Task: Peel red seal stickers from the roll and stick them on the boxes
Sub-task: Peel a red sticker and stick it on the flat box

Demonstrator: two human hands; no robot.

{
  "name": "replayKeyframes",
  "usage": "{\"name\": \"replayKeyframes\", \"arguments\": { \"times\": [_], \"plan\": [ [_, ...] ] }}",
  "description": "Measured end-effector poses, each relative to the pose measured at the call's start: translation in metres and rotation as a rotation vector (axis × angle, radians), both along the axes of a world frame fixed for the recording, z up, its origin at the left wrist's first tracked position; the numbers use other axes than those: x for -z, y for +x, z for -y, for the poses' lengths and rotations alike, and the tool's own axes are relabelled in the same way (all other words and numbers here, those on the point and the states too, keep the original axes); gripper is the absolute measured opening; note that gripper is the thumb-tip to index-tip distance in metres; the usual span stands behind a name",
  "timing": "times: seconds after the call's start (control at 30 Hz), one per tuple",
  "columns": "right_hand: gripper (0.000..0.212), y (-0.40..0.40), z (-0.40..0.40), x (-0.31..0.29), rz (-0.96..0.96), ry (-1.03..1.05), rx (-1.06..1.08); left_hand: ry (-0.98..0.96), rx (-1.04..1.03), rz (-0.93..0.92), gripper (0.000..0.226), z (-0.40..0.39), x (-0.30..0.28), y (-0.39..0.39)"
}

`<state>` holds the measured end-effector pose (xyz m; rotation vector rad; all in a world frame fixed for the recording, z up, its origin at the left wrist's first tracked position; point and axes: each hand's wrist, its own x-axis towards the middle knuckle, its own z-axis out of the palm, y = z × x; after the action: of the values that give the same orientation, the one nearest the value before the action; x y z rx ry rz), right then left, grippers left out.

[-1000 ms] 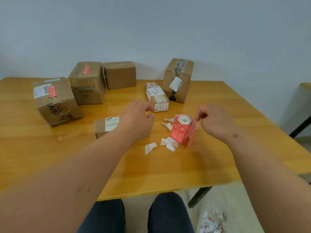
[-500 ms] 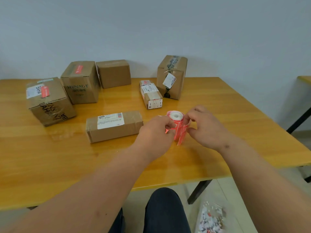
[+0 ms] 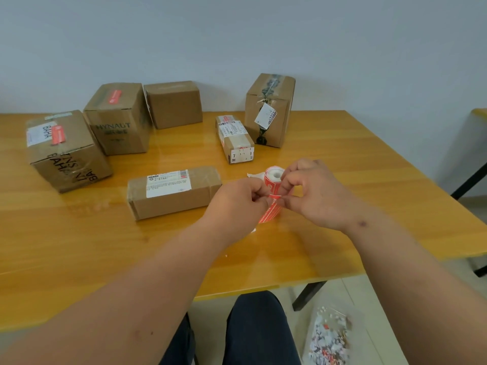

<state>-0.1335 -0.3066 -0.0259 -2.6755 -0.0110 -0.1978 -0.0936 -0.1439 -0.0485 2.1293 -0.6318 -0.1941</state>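
Note:
A red sticker roll (image 3: 274, 177) stands upright on the wooden table (image 3: 355, 167), its loose strip (image 3: 269, 214) hanging toward me. My left hand (image 3: 237, 198) and my right hand (image 3: 313, 193) both pinch the strip just in front of the roll. A long flat box (image 3: 172, 192) with a white label lies left of my left hand. Two boxes at the far left carry red stickers: the BAHA box (image 3: 67, 151) and the HYNAULT box (image 3: 118, 119).
A plain box (image 3: 174, 104) stands at the back. A narrow labelled box (image 3: 234, 138) and a tall tagged box (image 3: 268, 109) sit behind the roll. A white paper scrap (image 3: 254, 175) lies beside the roll. A bag of scraps (image 3: 329, 338) lies on the floor.
My left hand moved right from the long box to the roll. Both hands closed in and now pinch the strip. The view shifted slightly.

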Motion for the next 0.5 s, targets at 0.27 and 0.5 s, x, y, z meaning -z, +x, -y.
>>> {"name": "replayKeyframes", "arguments": {
  "times": [0.27, 0.5],
  "plan": [
    [0.024, 0.002, -0.012, -0.005, 0.000, -0.063, -0.063, 0.038, 0.057, -0.030, 0.017, -0.007, -0.001, 0.005],
    [0.020, 0.002, -0.013, -0.007, -0.016, -0.099, -0.070, 0.040, 0.046, -0.017, 0.016, -0.011, -0.002, 0.006]
  ]
}}
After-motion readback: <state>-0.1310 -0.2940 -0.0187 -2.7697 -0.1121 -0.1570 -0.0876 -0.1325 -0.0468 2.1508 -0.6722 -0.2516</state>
